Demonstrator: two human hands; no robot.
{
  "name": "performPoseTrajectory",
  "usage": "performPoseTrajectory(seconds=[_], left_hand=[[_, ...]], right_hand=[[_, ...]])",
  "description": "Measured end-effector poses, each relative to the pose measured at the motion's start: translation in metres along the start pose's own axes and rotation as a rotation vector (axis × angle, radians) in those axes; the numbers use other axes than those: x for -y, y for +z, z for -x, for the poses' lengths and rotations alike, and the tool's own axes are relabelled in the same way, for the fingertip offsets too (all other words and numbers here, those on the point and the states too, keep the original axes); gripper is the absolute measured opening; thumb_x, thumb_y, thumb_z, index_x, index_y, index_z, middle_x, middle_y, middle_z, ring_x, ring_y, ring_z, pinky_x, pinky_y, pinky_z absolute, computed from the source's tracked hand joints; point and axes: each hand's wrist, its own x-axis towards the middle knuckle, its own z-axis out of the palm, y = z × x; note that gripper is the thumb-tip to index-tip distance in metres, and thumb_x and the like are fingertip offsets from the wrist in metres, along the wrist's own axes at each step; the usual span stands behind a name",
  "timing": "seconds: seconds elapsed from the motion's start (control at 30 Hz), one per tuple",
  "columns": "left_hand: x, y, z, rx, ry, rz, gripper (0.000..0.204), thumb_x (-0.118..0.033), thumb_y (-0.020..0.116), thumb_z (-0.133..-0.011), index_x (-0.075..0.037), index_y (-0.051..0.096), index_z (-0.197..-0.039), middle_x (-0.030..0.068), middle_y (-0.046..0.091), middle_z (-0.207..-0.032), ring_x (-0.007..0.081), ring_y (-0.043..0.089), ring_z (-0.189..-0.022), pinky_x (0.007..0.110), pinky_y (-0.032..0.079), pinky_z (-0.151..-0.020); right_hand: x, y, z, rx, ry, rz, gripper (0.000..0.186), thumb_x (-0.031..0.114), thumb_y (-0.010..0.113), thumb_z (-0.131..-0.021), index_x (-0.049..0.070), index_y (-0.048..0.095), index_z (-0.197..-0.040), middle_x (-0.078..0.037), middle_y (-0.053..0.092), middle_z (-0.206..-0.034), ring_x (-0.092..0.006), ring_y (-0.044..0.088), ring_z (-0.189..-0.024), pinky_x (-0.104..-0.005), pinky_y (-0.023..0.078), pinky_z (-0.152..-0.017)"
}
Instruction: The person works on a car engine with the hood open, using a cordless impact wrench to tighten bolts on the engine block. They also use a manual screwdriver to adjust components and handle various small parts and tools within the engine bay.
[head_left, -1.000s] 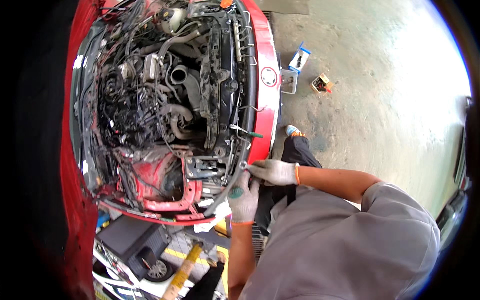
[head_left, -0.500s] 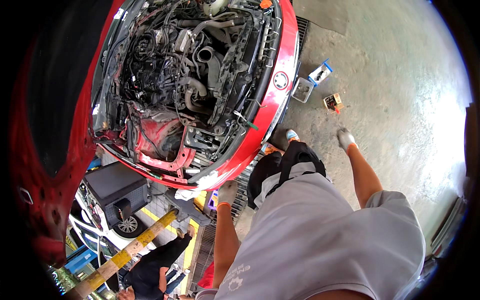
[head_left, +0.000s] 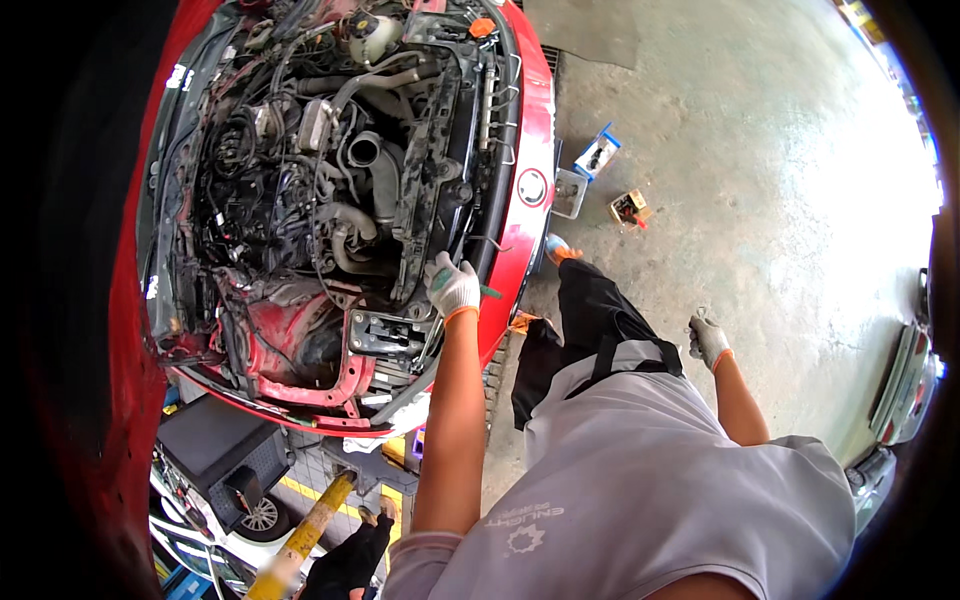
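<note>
1. Green-handled tool [head_left: 491, 292]: slim, rest mostly hidden beneath left grip [head_left: 452, 286]; at red car's [head_left: 520, 240] front edge
2. Left grip: pale glove, fingers curled over tool; whether clasping, cannot tell
3. Right grip [head_left: 709, 340]: pinching thin metal loop [head_left: 702, 312], small

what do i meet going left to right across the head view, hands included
red hood, whitish reservoir, gloved left hand, round badge, clear plastic bin, small open box, gloved right hand, parked car
</note>
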Motion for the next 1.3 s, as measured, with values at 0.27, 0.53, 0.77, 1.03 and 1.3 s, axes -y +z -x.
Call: performPoseTrajectory(seconds=[0.27,0.53,0.77,1.03,1.3], left_hand=[[-0.014,0.033,-0.035,0.197,-0.027,-0.457,0.031,-0.036,0.068,-0.09,-0.014,0.057,-0.11,0.0122,0.061,-0.109,0.0309,0.067,-0.099,0.045,0.057,-0.081],[-0.01,-0.011,-0.024,0.32,-0.105,-0.136,0.051,-0.037,0.076,-0.082,-0.007,0.056,-0.118,0.0224,0.061,-0.112,0.0399,0.065,-0.107,0.05,0.053,-0.089],[-0.021,-0.106,0.034,0.288,-0.414,0.658,0.049,-0.022,0.07,-0.088,-0.001,0.054,-0.128,0.0181,0.066,-0.107,0.028,0.067,-0.099,0.041,0.052,-0.088],[-0.107,-0.182,0.084,0.386,-0.762,1.579,0.047,-0.014,0.064,-0.097,0.0,0.057,-0.141,0.0002,0.053,-0.069,0.0105,0.048,-0.051,0.027,0.04,-0.049],[-0.109,-0.187,0.121,0.137,-1.055,1.568,0.033,-0.022,0.064,-0.1,-0.001,0.068,-0.125,-0.0027,0.047,-0.062,0.0057,0.038,-0.046,0.022,0.029,-0.042]], right_hand=[[0.061,-0.023,-0.023,0.053,0.103,0.022,0.021,0.029,0.06,-0.1,0.01,0.056,-0.09,0.0,0.05,-0.067,-0.0127,0.045,-0.046,-0.0314,0.036,-0.042],[0.218,0.025,-0.089,0.204,-0.14,0.311,0.027,0.032,0.061,-0.1,0.006,0.059,-0.095,0.001,0.051,-0.07,-0.0103,0.049,-0.056,-0.0296,0.041,-0.051],[0.337,0.176,-0.015,0.725,-0.331,0.263,0.034,0.038,0.055,-0.106,0.005,0.06,-0.115,0.0,0.056,-0.081,-0.0107,0.054,-0.068,-0.0276,0.046,-0.062],[0.331,0.356,0.125,1.091,0.185,-0.327,0.039,0.047,0.051,-0.106,0.013,0.061,-0.119,-0.001,0.063,-0.098,-0.0123,0.062,-0.073,-0.025,0.049,-0.058],[0.327,0.418,0.104,0.772,0.142,-0.218,0.044,0.056,0.051,-0.104,0.014,0.058,-0.095,0.005,0.041,-0.063,-0.0089,0.037,-0.046,-0.0276,0.024,-0.039]])
